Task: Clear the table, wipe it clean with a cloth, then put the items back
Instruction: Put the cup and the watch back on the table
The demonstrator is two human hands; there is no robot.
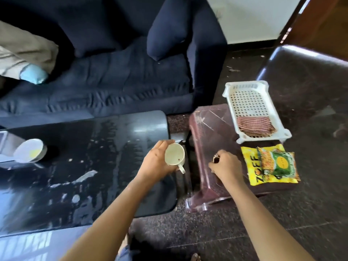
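Left hand (pixel 156 163) is gripping the white cup (pixel 174 154) just beside the brown stool (pixel 207 129); right hand (pixel 227 164) is curling over the stool near the packets (pixel 271 164), grip unclear.

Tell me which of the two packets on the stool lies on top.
The green packet: it lies over the right part of the yellow packet, which rests flat on the stool.
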